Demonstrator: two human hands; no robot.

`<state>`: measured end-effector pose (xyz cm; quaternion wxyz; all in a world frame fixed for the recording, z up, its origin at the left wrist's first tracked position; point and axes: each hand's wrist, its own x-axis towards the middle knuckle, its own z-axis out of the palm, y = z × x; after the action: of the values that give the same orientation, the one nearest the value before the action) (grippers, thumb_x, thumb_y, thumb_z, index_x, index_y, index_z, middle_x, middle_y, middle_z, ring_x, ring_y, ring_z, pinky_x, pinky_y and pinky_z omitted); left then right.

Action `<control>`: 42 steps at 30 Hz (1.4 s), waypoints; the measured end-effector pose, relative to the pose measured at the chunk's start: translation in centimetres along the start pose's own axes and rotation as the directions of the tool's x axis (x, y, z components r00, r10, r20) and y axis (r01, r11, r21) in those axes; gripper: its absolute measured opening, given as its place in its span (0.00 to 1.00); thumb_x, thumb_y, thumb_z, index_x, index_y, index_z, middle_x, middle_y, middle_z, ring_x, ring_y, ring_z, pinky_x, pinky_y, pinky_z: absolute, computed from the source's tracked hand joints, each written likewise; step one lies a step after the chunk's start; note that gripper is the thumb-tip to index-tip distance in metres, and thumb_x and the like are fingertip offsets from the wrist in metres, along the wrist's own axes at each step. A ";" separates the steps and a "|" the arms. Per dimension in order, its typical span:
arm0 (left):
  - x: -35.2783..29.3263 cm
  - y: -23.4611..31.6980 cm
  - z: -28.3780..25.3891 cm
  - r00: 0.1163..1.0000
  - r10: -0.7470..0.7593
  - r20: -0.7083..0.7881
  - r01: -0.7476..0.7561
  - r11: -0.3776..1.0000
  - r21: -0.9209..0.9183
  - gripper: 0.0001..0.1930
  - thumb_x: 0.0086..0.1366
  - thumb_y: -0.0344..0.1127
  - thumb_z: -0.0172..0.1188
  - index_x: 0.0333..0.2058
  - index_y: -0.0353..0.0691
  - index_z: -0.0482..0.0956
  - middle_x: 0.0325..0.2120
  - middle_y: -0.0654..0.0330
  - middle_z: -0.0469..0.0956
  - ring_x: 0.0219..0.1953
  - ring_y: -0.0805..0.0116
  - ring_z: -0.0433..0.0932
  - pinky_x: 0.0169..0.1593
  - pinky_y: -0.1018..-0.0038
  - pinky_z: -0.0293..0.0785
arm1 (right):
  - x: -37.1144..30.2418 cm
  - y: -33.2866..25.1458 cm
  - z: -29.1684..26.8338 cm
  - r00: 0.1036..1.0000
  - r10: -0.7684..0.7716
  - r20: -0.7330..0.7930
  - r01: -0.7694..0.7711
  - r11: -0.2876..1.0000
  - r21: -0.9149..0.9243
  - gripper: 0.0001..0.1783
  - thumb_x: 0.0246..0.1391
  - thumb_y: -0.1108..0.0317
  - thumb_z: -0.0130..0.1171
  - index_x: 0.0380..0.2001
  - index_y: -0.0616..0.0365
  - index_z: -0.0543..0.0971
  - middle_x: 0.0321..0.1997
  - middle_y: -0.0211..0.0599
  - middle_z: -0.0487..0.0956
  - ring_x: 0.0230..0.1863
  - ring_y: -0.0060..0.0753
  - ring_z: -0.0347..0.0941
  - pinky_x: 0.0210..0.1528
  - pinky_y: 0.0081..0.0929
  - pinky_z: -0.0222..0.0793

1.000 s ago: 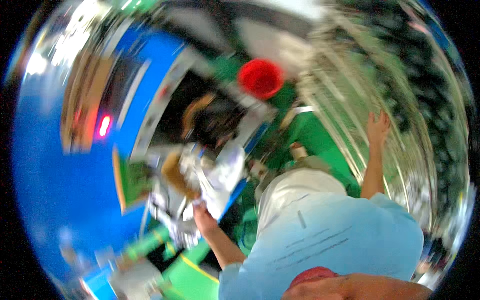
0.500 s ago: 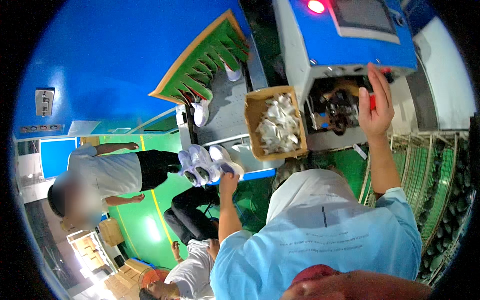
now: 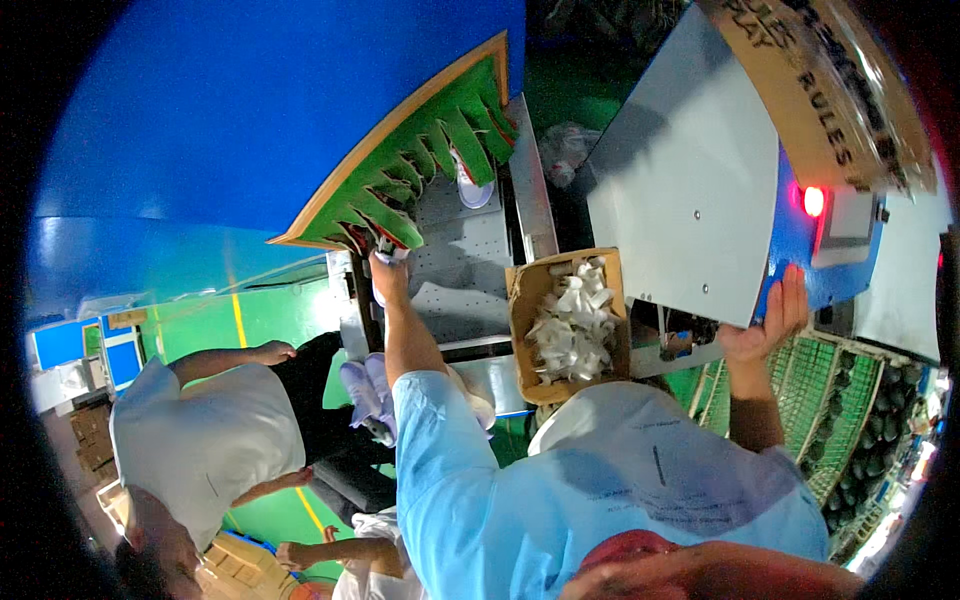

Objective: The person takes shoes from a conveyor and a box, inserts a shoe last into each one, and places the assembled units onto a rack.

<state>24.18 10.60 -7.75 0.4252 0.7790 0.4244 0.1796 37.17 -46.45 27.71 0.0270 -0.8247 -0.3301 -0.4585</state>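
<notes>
My left hand (image 3: 390, 278) reaches to the near left edge of a grey perforated conveyor bed (image 3: 455, 255). Its fingers are closed on a white shoe (image 3: 388, 250), mostly hidden by the hand, beside a curtain of green flaps (image 3: 440, 160). Another white shoe (image 3: 474, 190) sits on the bed under the flaps, farther right. At the right, my right hand (image 3: 768, 318) lies with fingers stretched against the lower blue front of a machine (image 3: 690, 190), holding nothing.
A cardboard box (image 3: 518, 330) of crumpled white pieces stands between conveyor and machine. More white-lilac shoes (image 3: 366, 395) are below the conveyor's near end. Two people in white shirts are at the left. Green wire racks (image 3: 800, 390) stand at the right.
My left hand has moved from the shoes at the near end forward to the flap curtain. My right hand has come down onto the machine's blue front. The whole view has shifted.
</notes>
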 end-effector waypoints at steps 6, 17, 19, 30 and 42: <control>-6.1 7.8 5.3 0.990 -0.134 -0.054 0.133 0.991 -0.025 0.22 0.49 0.39 0.77 0.42 0.37 0.81 0.34 0.52 0.85 0.36 0.56 0.82 0.41 0.63 0.76 | -0.5 0.1 0.4 0.997 0.060 -0.058 -0.054 0.994 0.092 0.30 0.73 0.51 0.28 0.59 0.61 0.72 0.61 0.53 0.77 0.64 0.56 0.70 0.67 0.52 0.57; -35.2 29.6 -1.0 0.770 0.339 0.542 0.425 0.361 -0.830 0.51 0.49 0.37 0.81 0.67 0.34 0.59 0.57 0.56 0.73 0.55 0.64 0.76 0.61 0.67 0.72 | -4.3 -6.3 -7.3 0.806 0.116 0.580 -0.590 0.085 0.803 0.55 0.48 0.61 0.72 0.73 0.64 0.53 0.73 0.50 0.62 0.72 0.50 0.59 0.74 0.48 0.49; -39.7 32.8 -1.0 0.643 0.479 0.597 0.415 0.438 -0.798 0.57 0.43 0.40 0.85 0.68 0.36 0.58 0.60 0.58 0.71 0.59 0.66 0.72 0.63 0.68 0.69 | -7.1 -5.8 -7.0 0.598 -0.031 0.801 -0.660 -0.587 0.469 0.60 0.46 0.70 0.73 0.77 0.50 0.48 0.71 0.40 0.64 0.68 0.36 0.63 0.69 0.36 0.61; -52.1 33.2 5.0 0.342 0.255 0.904 0.283 0.890 -0.358 0.09 0.64 0.36 0.70 0.34 0.34 0.86 0.26 0.69 0.82 0.29 0.80 0.74 0.35 0.76 0.73 | -21.5 6.0 -11.9 0.031 -0.438 0.899 -0.475 -0.798 -0.372 0.24 0.60 0.61 0.61 0.55 0.64 0.74 0.46 0.52 0.83 0.40 0.44 0.84 0.42 0.39 0.84; -56.3 32.7 11.9 0.199 -0.081 0.977 0.820 0.559 -0.121 0.39 0.71 0.60 0.56 0.64 0.29 0.66 0.56 0.52 0.74 0.49 0.60 0.77 0.57 0.58 0.73 | -26.7 14.0 -15.0 0.252 -0.318 0.914 -0.753 -0.657 -0.021 0.55 0.48 0.70 0.72 0.75 0.58 0.54 0.71 0.37 0.68 0.69 0.33 0.63 0.70 0.32 0.57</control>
<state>16.09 -50.36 16.67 0.8495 0.3576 0.2554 -0.2919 24.38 -76.42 19.37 0.7463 -0.4852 -0.0178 0.4554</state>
